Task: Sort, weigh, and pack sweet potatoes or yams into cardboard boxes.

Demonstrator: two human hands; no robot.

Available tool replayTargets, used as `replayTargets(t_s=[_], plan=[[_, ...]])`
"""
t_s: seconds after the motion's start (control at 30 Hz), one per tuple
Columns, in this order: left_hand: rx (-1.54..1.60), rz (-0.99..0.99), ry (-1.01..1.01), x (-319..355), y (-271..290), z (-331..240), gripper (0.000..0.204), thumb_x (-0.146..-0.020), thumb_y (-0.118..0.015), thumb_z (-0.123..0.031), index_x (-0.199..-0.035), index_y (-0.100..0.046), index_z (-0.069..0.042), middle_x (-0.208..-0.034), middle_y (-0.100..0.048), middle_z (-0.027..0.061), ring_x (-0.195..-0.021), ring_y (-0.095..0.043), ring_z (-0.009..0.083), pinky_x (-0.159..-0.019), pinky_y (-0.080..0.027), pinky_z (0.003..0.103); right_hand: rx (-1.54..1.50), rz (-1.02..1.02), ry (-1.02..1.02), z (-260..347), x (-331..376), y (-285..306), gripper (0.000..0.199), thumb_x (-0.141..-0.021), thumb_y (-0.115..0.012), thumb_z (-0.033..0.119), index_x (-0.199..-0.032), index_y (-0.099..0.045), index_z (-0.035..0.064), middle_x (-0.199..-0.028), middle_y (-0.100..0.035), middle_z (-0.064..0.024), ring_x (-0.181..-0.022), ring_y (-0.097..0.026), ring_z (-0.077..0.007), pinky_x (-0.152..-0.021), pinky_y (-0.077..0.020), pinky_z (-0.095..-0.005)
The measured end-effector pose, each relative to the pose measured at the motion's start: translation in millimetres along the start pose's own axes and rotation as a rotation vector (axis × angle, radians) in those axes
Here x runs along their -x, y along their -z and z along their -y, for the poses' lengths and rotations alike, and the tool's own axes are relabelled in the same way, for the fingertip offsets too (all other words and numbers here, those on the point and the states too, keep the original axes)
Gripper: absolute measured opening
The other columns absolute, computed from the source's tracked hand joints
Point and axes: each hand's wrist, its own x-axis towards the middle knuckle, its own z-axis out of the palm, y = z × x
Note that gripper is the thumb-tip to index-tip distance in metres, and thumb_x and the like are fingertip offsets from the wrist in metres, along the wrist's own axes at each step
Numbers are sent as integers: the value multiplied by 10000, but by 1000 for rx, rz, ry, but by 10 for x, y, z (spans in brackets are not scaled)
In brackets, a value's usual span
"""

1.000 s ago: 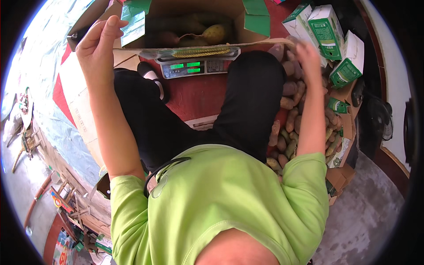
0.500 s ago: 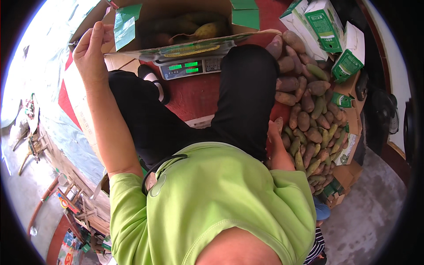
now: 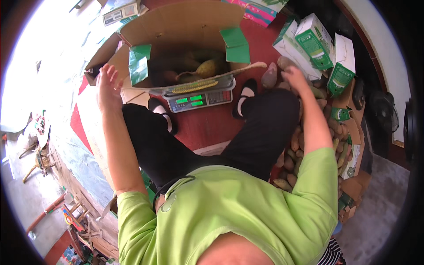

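Note:
Raised beside the left wall of a large cardboard box [image 3: 190, 26], my left hand [image 3: 109, 86] holds nothing, its fingers apart. Several sweet potatoes lie inside the shadowed box, among them a yellowish sweet potato [image 3: 206, 68] with a thin tail. The box rests on a digital scale [image 3: 198, 101] with lit green displays. My right hand [image 3: 295, 78] is over the upper end of a sweet potato pile, its fingers bent downward. Right by its fingers are a brownish sweet potato [image 3: 286, 62] and a pinkish sweet potato [image 3: 269, 76]. Whether it grips one is hidden.
Green and white cartons [image 3: 316, 42] stand behind the pile, with opened cardboard [image 3: 353, 187] along its right side. A black fan [image 3: 382, 110] stands farther right. Another scale [image 3: 120, 15] is at the far left. My feet are on the red floor [image 3: 198, 128] around the scale.
My right hand has moved forward from the pile's near side to its far end. My left hand has lowered slightly and its fingers have spread. My right knee has swung outward.

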Motion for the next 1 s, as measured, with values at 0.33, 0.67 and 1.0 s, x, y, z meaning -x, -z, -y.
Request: replayTargets(t_s=[0.33, 0.67, 1.0], plan=[[-270, 110, 300, -196, 46, 51, 651, -850, -484, -559, -1323, -354, -131, -1357, -395, 69, -1235, -352, 243, -967, -228, 569, -542, 43, -27, 1614, -473, -80, 279, -810, -495, 103, -1057, -616, 52, -877, -632, -100, -746, -586, -204, -612, -474, -328], [-553, 427, 338, -484, -69, -8, 524, -875, -474, -523, -1197, -516, -112, -1179, -529, 49, -1125, -456, 222, -872, -397, 509, -818, 244, -6, 1759, -453, -398, 269, -853, -497, 51, -1094, -568, -44, -971, -625, -100, -859, -580, -176, -751, -458, -305], [-546, 430, 317, -487, 114, 185, 540, -877, -460, -529, -1184, -547, -93, -1121, -573, 58, -1013, -521, 193, -719, -414, 381, -800, 226, -94, 1895, -407, -329, 297, -804, -452, -41, -1070, -584, -33, -922, -624, -107, -811, -599, -205, -690, -484, -337]])
